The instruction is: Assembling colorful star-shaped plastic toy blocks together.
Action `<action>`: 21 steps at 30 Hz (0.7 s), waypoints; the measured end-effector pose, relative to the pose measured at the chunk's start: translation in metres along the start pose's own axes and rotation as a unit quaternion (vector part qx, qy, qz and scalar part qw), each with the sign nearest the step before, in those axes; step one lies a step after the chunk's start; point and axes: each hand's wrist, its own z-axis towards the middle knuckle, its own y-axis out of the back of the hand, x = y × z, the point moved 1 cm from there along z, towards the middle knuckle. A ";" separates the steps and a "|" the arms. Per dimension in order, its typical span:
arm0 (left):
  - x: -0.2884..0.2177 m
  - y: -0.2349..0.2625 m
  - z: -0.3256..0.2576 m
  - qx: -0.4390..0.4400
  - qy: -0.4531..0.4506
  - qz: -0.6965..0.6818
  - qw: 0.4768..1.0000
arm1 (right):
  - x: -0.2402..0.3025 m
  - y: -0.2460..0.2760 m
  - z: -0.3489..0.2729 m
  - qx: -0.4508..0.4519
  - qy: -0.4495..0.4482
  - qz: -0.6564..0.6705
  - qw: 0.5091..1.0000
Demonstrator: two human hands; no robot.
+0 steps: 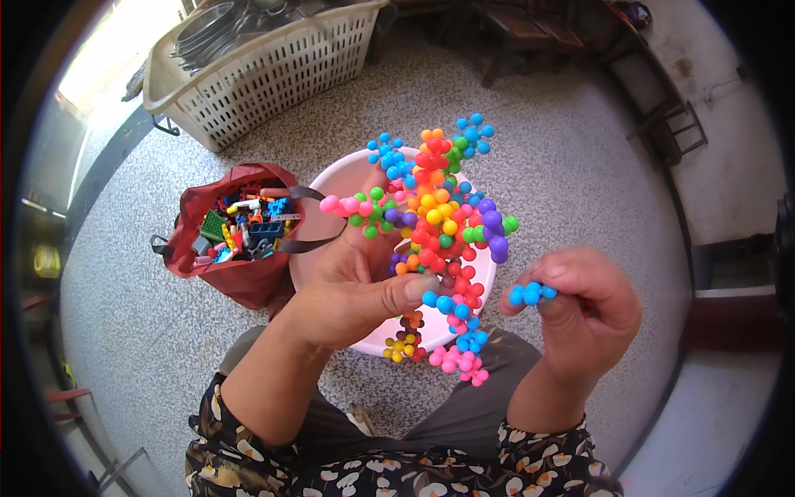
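While the left hand (348, 290) bears a many-coloured structure of joined ball-ended pieces (435, 215) above the pink basin (331, 178), the right hand (588, 306) stands just right of that basin with a small blue piece (530, 294). The left grip is wrapped around the structure's left side: the thumb lies across the front, its tip next to some blue balls, and the other fingers go behind, mostly hidden. The right grip is a narrow pinch, thumb and forefinger closed on the blue piece, which is apart from the structure.

The structure covers much of the basin's opening. It has 2 blue clusters at its far end, red and yellow balls around its middle, purple balls toward the basin's right rim, a pink and green arm toward the left rim, and a pink cluster past the near rim.

Just left of the basin is a dark red bag (257, 286), open at the top and filled with mixed plastic toy pieces (240, 232); 2 of its dark straps (306, 192) reach over the basin's left rim. Beyond the basin, to the far left, a white slotted basket (273, 79) holds metal items (211, 37). Grey-trousered legs (489, 373) flank the basin's near side, above a speckled floor (563, 149).
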 end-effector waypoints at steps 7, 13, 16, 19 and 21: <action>-0.001 0.003 -0.002 0.019 0.052 0.015 0.998 | -0.002 -0.007 0.004 0.032 0.077 -0.158 0.984; 0.004 -0.002 0.004 0.003 0.043 -0.007 0.999 | -0.006 -0.004 0.005 0.048 0.096 -0.177 0.978; -0.001 -0.001 0.004 -0.007 0.075 0.042 0.996 | -0.006 -0.004 0.004 0.076 0.113 -0.214 0.967; -0.006 0.003 0.001 -0.006 0.115 0.078 0.990 | -0.006 -0.012 0.002 0.062 0.099 -0.231 0.966; 0.005 0.007 0.001 0.000 0.063 0.063 0.996 | -0.005 -0.013 0.000 0.062 0.102 -0.211 0.970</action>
